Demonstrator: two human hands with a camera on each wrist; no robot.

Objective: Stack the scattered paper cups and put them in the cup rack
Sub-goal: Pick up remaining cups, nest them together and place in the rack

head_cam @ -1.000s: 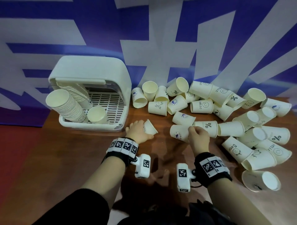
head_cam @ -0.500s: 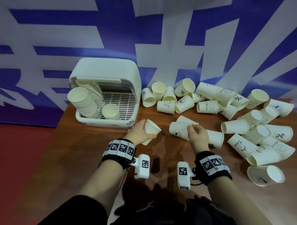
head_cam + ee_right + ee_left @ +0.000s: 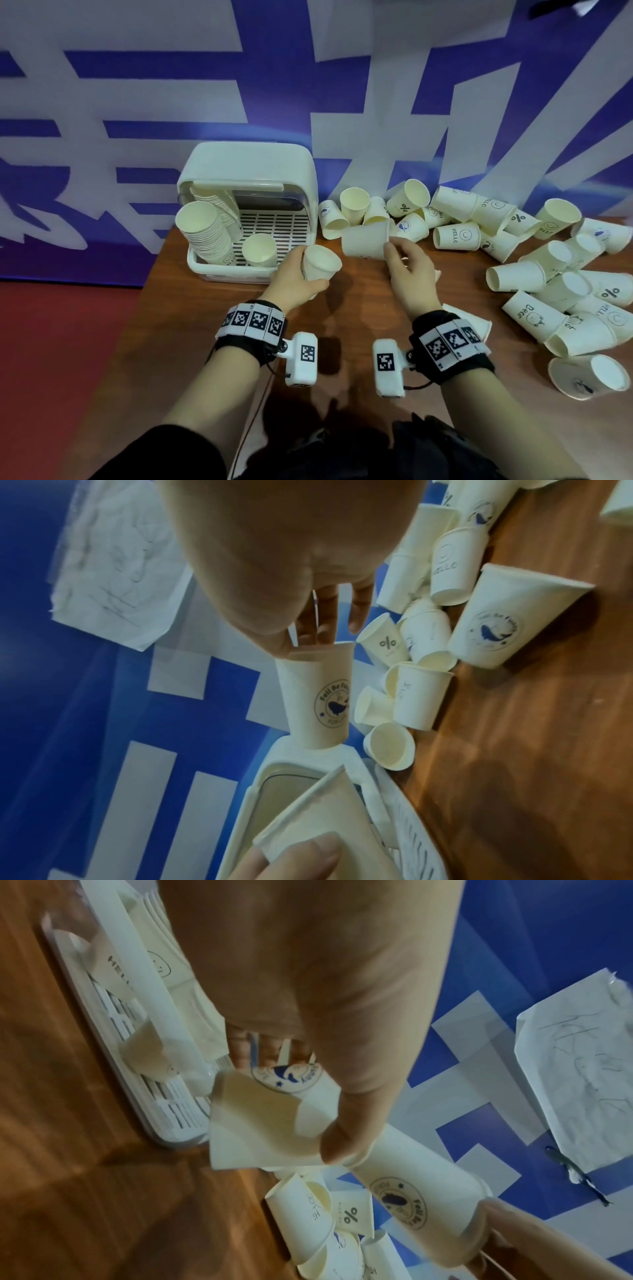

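Observation:
My left hand (image 3: 303, 274) grips a white paper cup (image 3: 321, 263) in the air just right of the rack, mouth tilted up and to the right. My right hand (image 3: 394, 250) pinches the rim of a second cup (image 3: 364, 241) held sideways, its base pointing left at the first cup with a small gap between them. The right wrist view shows this whale-logo cup (image 3: 318, 696) held by thumb and fingers. The white cup rack (image 3: 246, 164) holds a long leaning stack (image 3: 205, 233) and one single cup (image 3: 258, 250). Scattered cups (image 3: 455, 236) lie along the wall.
More loose cups (image 3: 555, 308) are heaped at the right side of the wooden table (image 3: 205, 342), one (image 3: 589, 375) near the front right and another (image 3: 474, 323) beside my right wrist. A blue and white banner wall (image 3: 308, 85) stands behind the table.
My right hand lifted a cup off the table and carried it left and up. My left hand raised its cup and turned the mouth toward it. The two cups are now close together.

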